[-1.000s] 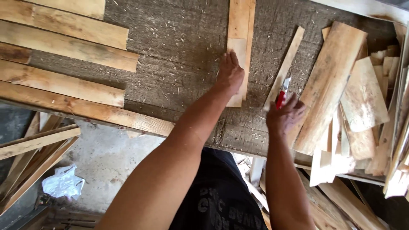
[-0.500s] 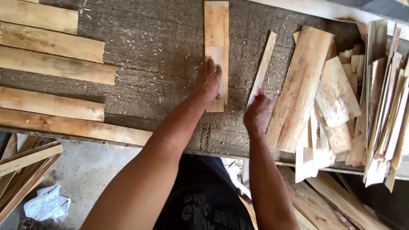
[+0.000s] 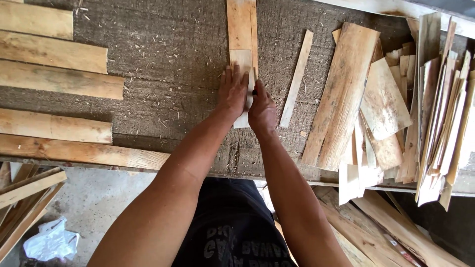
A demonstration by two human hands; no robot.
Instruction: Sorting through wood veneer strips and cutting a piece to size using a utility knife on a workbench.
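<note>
At the bench's centre, toward twelve o'clock, you are pinning a short pale board [image 3: 243,62] onto a longer plank [image 3: 241,22] with your left hand [image 3: 232,91], fingers pressed flat together to stop it sliding. At three o'clock of it, your right hand [image 3: 262,110] is curling closed around a small tool, mostly hidden, against the board's edge; offcuts [image 3: 396,99] are lying stacked aside.
</note>
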